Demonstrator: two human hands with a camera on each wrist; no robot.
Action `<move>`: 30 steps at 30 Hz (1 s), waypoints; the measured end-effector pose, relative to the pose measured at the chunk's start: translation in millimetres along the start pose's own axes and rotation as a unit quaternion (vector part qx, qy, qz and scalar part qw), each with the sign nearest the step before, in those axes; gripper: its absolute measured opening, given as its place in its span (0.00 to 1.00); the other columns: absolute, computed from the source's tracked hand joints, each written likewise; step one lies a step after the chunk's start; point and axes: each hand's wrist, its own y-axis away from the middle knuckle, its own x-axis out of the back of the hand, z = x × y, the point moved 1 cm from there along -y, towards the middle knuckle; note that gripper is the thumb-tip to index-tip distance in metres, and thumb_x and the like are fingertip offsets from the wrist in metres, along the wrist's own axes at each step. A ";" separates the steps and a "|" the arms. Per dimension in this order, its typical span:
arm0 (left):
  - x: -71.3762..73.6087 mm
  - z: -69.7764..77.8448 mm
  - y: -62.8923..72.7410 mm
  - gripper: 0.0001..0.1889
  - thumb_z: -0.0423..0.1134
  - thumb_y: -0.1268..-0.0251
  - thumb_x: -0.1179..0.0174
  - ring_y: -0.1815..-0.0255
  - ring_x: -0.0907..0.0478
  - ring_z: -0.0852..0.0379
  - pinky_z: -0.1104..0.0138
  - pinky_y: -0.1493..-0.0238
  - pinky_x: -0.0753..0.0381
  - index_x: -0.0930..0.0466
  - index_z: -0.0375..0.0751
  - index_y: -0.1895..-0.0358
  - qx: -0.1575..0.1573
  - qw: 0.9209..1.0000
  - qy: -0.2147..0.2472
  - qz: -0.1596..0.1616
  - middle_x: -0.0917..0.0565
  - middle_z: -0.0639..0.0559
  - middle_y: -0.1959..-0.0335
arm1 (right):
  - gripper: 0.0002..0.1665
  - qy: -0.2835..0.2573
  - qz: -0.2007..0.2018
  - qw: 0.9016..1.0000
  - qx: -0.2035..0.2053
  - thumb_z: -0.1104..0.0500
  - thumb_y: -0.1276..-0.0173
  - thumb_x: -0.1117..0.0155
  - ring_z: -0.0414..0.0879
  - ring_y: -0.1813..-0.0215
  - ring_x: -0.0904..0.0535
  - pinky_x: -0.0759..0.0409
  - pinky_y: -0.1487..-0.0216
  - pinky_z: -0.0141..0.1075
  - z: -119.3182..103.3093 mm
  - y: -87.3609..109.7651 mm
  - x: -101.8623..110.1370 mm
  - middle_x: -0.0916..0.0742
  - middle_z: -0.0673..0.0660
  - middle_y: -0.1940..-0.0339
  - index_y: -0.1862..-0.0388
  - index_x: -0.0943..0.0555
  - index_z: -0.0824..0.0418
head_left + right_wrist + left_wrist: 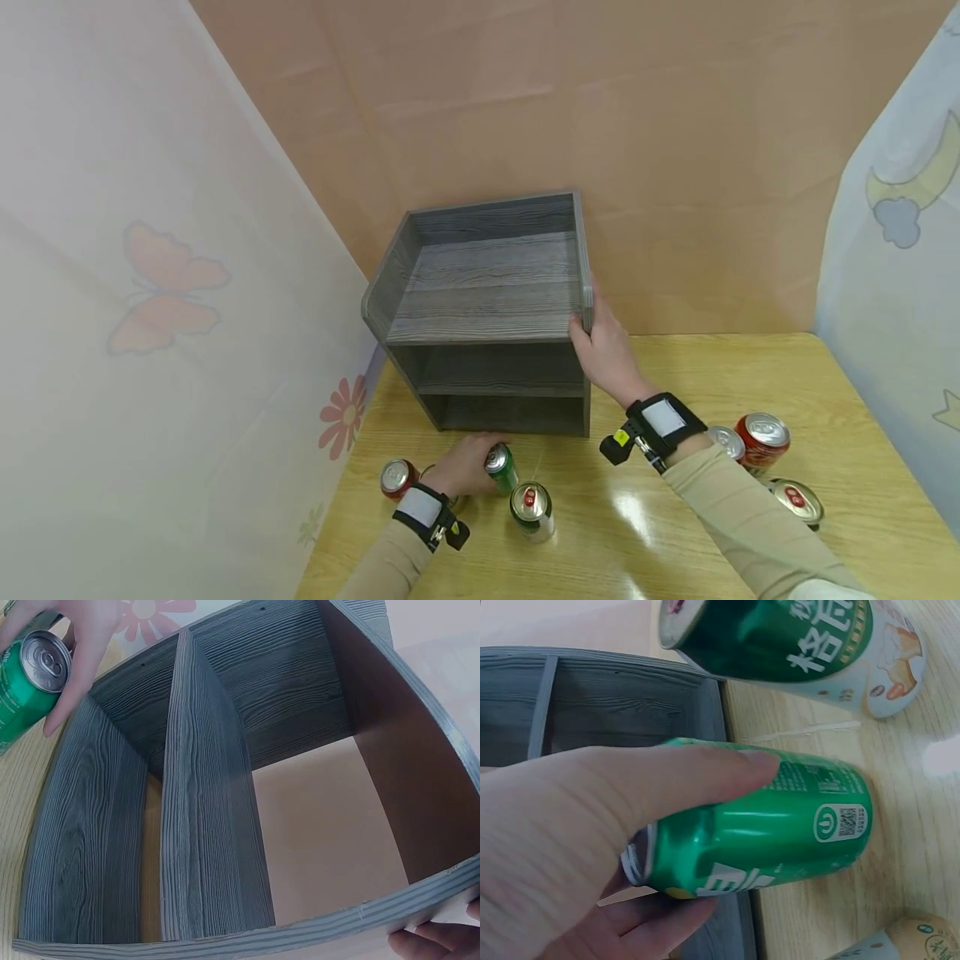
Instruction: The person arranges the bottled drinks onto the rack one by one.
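My left hand [467, 467] grips a green soda can [780, 817] around its upper part, thumb along one side. In the head view that can stands just in front of a grey wooden shelf [487, 283]. Close to its right is a green and white can [532, 510] with a red tab. My right hand [606, 350] holds the right side panel of the shelf, thumb over the front edge and fingers on the outer face. The right wrist view shows the shelf's open compartments [210, 787] and only a few of that hand's fingertips [427, 943].
A red can [397, 478] stands left of my left hand, with another can partly hidden behind the wrist. At the right, beside my forearm, are a red can [763, 442], a silver-topped can [726, 442] and a gold-topped can [797, 502]. Printed sheets [165, 400] flank the wooden table [675, 533].
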 end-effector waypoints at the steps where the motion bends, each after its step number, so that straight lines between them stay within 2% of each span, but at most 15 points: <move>1: -0.9 -0.5 -0.5 0.41 0.31 0.58 0.21 0.47 0.22 0.59 0.68 0.51 0.21 0.23 0.44 0.33 -0.001 1.000 -0.003 0.003 0.18 0.50 0.42 | 0.42 -0.001 0.001 1.000 0.001 0.54 0.17 0.55 0.68 0.30 0.31 0.27 0.39 0.62 0.3 0.0 -0.1 0.42 0.68 0.19 0.14 0.61 0.56; 6: -5.6 -5.3 -3.6 0.40 0.34 0.60 0.20 0.51 0.21 0.59 0.67 0.53 0.21 0.22 0.43 0.35 -0.006 1.000 -0.004 0.019 0.17 0.51 0.46 | 0.42 -0.003 0.003 1.000 0.002 0.54 0.17 0.55 0.69 0.34 0.28 0.24 0.45 0.62 0.4 0.1 0.2 0.41 0.69 0.20 0.14 0.61 0.56; 12: -8.4 -16.3 -4.6 0.37 0.37 0.59 0.20 0.56 0.21 0.61 0.68 0.56 0.20 0.21 0.40 0.38 -0.008 0.999 0.008 0.032 0.16 0.55 0.53 | 0.42 -0.005 0.003 1.000 0.005 0.55 0.17 0.55 0.70 0.29 0.33 0.28 0.39 0.64 -1.7 -1.1 0.0 0.41 0.69 0.20 0.15 0.61 0.56; 15: -1.2 -14.7 -4.1 0.36 0.37 0.58 0.20 0.57 0.20 0.62 0.69 0.58 0.19 0.21 0.40 0.39 -0.005 0.999 0.027 0.035 0.16 0.54 0.53 | 0.41 -0.007 0.005 1.000 0.004 0.55 0.17 0.55 0.69 0.31 0.31 0.27 0.40 0.63 -1.0 -2.4 0.2 0.41 0.69 0.20 0.14 0.61 0.55; 18: 7.9 -11.7 -2.4 0.34 0.37 0.56 0.20 0.57 0.20 0.62 0.70 0.59 0.19 0.21 0.40 0.40 -0.014 0.998 0.033 0.051 0.16 0.53 0.53 | 0.42 -0.008 0.007 1.000 0.004 0.55 0.17 0.54 0.69 0.31 0.31 0.27 0.40 0.63 -0.9 -3.5 0.6 0.40 0.69 0.20 0.14 0.61 0.55; 24: 25.5 -5.1 1.6 0.34 0.37 0.54 0.19 0.56 0.18 0.59 0.69 0.59 0.18 0.21 0.40 0.39 -0.016 0.997 0.031 0.067 0.16 0.50 0.51 | 0.42 -0.006 0.010 1.000 0.003 0.55 0.17 0.54 0.69 0.28 0.34 0.30 0.36 0.64 -1.7 -3.6 2.4 0.41 0.69 0.20 0.14 0.61 0.56; 30: 40.0 -3.8 4.2 0.34 0.43 0.53 0.20 0.58 0.18 0.60 0.68 0.61 0.17 0.22 0.43 0.40 -0.019 0.995 0.027 0.091 0.15 0.51 0.53 | 0.41 -0.006 0.012 1.000 0.005 0.55 0.17 0.54 0.69 0.28 0.34 0.30 0.36 0.63 -2.1 -2.9 3.4 0.40 0.69 0.20 0.15 0.59 0.57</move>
